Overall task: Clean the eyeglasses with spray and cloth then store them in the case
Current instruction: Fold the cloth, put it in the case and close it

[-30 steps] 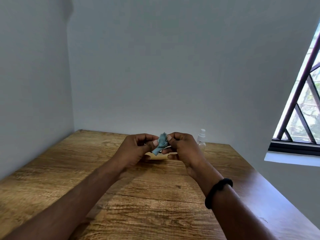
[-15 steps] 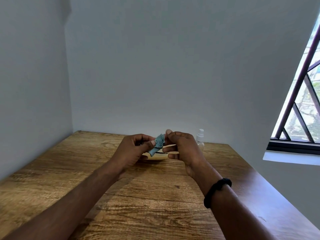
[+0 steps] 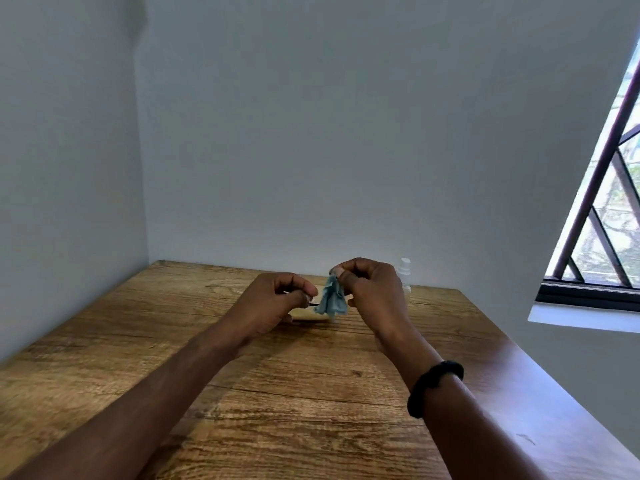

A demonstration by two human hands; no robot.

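Since a moment ago the right hand [image 3: 372, 292] has lifted the cloth [image 3: 332, 299] away from the left hand [image 3: 273, 303]. It now hangs pinched from the right fingertips. The left fingers curl around the eyeglasses [image 3: 313, 304], which are mostly hidden, above the pale case [image 3: 308, 316] on the table [image 3: 277, 393]. The right hand partly blocks the spray bottle [image 3: 404, 270]. A window [image 3: 606, 220] is on the right.

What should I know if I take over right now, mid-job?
The left hand pinches the glasses, mostly hidden; only a thin dark piece shows.
The right hand pinches the cloth beside them.
The case lies on the table under the hands; the spray bottle stands behind the right hand.
Done: wiping looks under way; spraying cannot be judged.
Left: finish wiping, put glasses in the case.
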